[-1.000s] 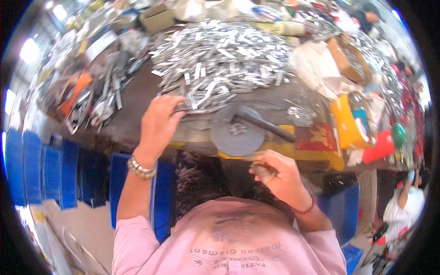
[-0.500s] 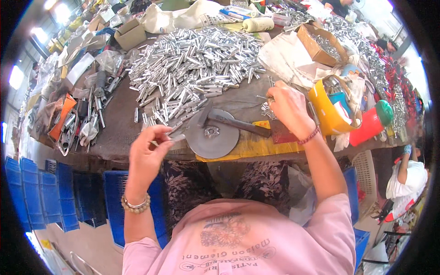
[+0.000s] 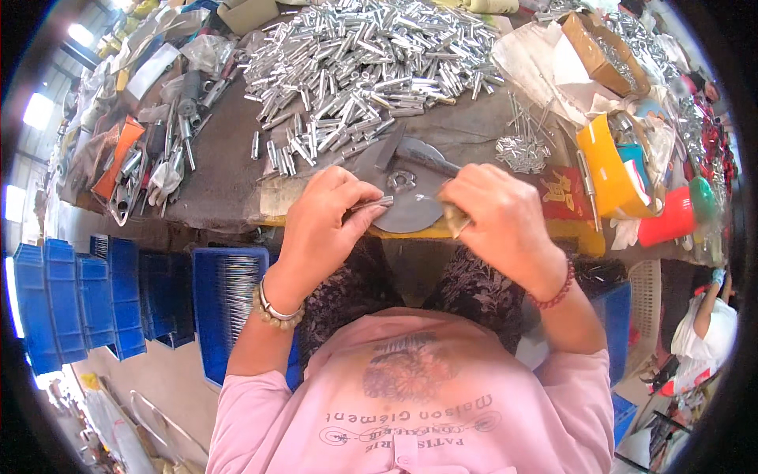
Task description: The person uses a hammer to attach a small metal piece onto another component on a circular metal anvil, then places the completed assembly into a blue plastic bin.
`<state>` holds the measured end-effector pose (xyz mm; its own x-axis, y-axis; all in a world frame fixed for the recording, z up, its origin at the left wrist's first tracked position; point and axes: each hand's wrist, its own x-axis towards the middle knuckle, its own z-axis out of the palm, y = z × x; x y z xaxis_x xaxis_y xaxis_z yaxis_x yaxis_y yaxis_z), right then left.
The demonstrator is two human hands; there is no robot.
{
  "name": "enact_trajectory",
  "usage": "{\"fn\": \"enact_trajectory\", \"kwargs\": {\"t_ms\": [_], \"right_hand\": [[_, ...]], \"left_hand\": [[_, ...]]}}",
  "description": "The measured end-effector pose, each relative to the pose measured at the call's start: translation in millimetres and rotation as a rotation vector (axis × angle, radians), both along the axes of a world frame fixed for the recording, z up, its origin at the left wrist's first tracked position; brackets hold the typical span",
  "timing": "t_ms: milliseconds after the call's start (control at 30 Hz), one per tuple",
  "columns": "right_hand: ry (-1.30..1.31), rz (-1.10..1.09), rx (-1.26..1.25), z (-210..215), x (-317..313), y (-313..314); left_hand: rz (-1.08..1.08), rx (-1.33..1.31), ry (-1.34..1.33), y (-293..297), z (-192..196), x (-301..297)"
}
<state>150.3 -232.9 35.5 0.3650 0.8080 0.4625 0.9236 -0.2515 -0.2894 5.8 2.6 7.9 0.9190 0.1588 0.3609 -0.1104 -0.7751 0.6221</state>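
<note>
In front of the table's edge, my left hand (image 3: pixel 328 225) is closed in a pinch on a short silver metal tube (image 3: pixel 373 205), which points right. My right hand (image 3: pixel 505 217) faces it across a small gap; its fingers are closed and blurred, and what they hold cannot be made out. Between and behind the hands lies a round grey metal disc (image 3: pixel 422 212) with a small metal piece (image 3: pixel 401 182) at its middle. A hammer (image 3: pixel 387 148) rests across the disc, its handle partly hidden behind my right hand. A large heap of silver tubes (image 3: pixel 363 63) covers the table beyond.
Small metal pins (image 3: pixel 521 152) lie right of the disc, near a red card (image 3: pixel 562 193). Further right stand a yellow container (image 3: pixel 608 170) and a red one (image 3: pixel 665 217) with green on it. Hand tools (image 3: pixel 170 150) crowd the left. A blue crate (image 3: pixel 229 261) sits below the table's edge.
My right hand has left the small pins and come down and inward toward my left hand. My left hand has moved right with the tube in it. The view has shifted too.
</note>
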Motion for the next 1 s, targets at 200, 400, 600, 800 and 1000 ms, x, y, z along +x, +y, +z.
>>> {"fn": "enact_trajectory", "kwargs": {"t_ms": [200, 400, 600, 800, 1000], "right_hand": [[0.020, 0.040, 0.016, -15, -11, 10], [-0.012, 0.081, 0.031, -20, -9, 17], [-0.074, 0.141, -0.014, -16, -4, 17], [-0.117, 0.164, -0.043, -11, 0, 20], [-0.152, 0.212, -0.088, -8, 5, 22]], "left_hand": [[0.040, 0.006, -0.024, -4, -3, -1], [0.041, 0.026, -0.055, -4, -5, -1], [0.033, 0.004, -0.068, -2, -7, 0], [0.043, -0.082, -0.061, -3, -11, -1], [0.040, -0.164, -0.074, -4, -16, 3]]}}
